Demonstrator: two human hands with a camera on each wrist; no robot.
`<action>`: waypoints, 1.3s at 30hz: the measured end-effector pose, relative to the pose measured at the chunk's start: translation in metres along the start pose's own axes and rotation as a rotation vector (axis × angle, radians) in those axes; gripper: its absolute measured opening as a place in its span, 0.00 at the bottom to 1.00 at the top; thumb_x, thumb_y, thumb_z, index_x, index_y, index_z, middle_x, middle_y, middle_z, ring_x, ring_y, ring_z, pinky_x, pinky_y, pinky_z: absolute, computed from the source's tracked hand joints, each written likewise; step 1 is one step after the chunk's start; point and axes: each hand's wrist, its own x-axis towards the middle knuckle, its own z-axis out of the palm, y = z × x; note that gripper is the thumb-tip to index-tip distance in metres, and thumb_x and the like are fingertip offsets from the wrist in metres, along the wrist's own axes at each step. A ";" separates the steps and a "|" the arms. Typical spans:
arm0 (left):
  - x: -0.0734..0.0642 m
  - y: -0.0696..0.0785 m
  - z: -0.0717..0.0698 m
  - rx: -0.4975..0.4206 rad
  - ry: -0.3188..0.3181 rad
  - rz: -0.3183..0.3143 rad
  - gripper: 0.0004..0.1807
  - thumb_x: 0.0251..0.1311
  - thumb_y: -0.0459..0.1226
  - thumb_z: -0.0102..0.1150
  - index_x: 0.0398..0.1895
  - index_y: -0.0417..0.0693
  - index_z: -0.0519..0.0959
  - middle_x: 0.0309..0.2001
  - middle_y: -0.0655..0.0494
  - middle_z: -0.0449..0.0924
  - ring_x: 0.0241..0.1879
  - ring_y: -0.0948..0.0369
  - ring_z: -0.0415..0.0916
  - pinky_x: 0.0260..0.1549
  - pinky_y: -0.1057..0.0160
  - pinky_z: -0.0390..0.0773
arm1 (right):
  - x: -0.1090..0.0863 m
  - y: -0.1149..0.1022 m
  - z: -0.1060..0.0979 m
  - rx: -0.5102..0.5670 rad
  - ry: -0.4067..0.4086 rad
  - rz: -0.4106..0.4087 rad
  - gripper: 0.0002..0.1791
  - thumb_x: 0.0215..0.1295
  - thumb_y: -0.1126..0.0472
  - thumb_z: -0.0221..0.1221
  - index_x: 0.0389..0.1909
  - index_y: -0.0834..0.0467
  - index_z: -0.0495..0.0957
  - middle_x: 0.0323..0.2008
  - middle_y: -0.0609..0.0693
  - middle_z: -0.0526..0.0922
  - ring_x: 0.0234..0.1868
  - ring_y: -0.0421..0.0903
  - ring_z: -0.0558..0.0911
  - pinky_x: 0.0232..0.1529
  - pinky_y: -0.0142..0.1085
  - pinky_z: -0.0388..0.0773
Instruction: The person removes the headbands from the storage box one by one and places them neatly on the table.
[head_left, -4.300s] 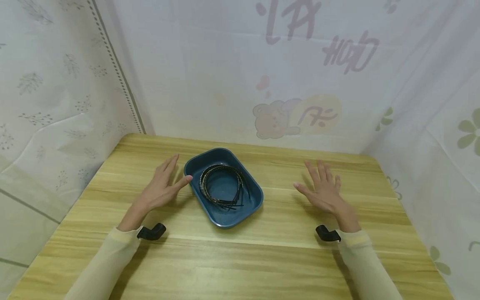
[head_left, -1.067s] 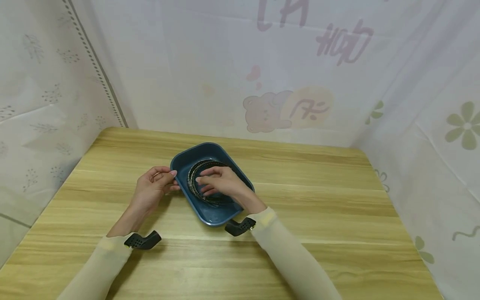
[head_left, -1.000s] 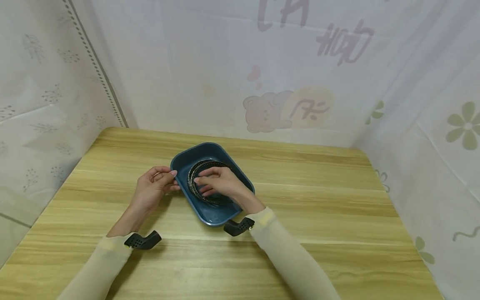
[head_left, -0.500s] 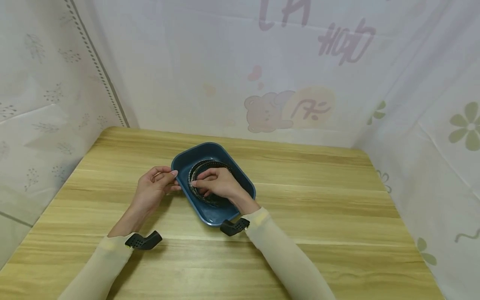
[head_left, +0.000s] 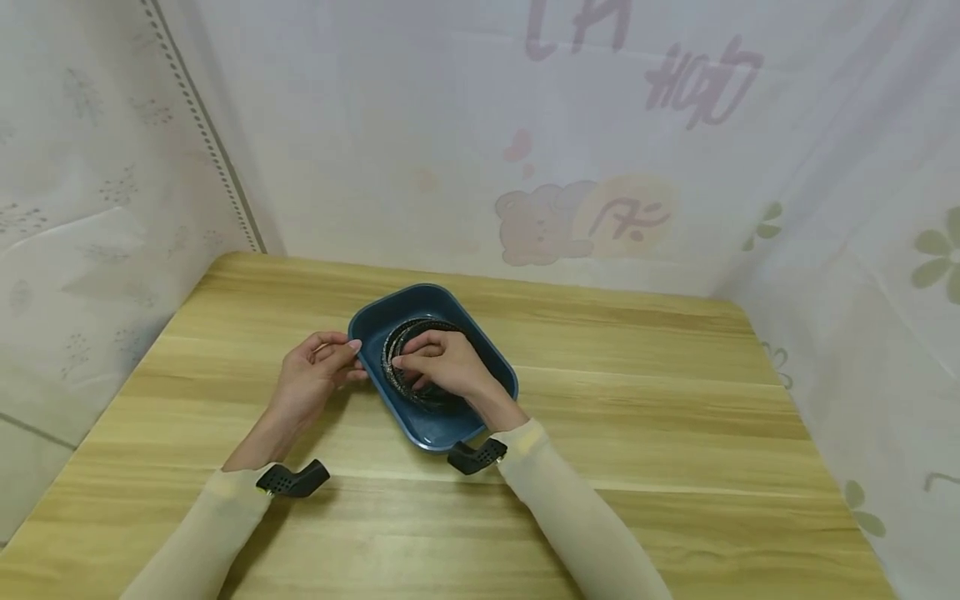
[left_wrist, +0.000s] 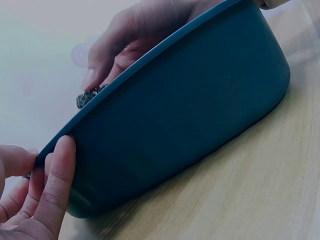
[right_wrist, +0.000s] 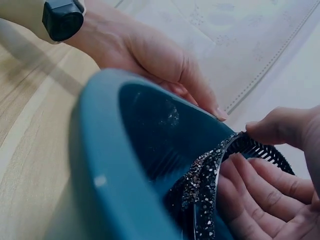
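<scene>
Basically, glittery black headband (right_wrist: 207, 187) sits btwn R thumb (right_wrist: 285, 127) & R fingers (right_wrist: 272, 200), pinched; L fingers (left_wrist: 56, 185) grip blue tray (left_wrist: 180, 110) rim.

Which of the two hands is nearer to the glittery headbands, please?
Right: the right hand pinches at least one of the glittery headbands in the blue tray, while the left hand grips the tray's rim, apart from them.

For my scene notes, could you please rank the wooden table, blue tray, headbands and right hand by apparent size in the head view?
1. Wooden table
2. Blue tray
3. Headbands and right hand, unranked: they look alike in extent, and the hand partly hides the headbands.
</scene>
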 end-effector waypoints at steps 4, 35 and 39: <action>0.001 0.002 0.002 0.003 0.004 0.003 0.14 0.69 0.31 0.63 0.48 0.38 0.67 0.30 0.57 0.85 0.28 0.63 0.85 0.35 0.65 0.91 | -0.001 -0.003 -0.002 0.056 -0.001 -0.021 0.11 0.65 0.62 0.70 0.43 0.61 0.81 0.32 0.52 0.90 0.29 0.43 0.87 0.36 0.42 0.92; 0.001 -0.001 0.003 0.026 0.021 0.008 0.12 0.71 0.31 0.61 0.48 0.37 0.67 0.30 0.57 0.85 0.28 0.64 0.84 0.34 0.66 0.91 | -0.017 -0.010 -0.015 0.295 -0.107 -0.284 0.09 0.71 0.70 0.58 0.49 0.66 0.75 0.35 0.45 0.88 0.35 0.40 0.88 0.34 0.33 0.88; 0.001 0.000 0.003 0.026 0.022 0.008 0.12 0.71 0.31 0.61 0.48 0.38 0.67 0.30 0.57 0.85 0.28 0.64 0.84 0.34 0.67 0.91 | -0.020 -0.016 -0.020 0.289 -0.120 -0.304 0.09 0.72 0.71 0.57 0.50 0.67 0.75 0.36 0.46 0.88 0.36 0.41 0.88 0.34 0.32 0.87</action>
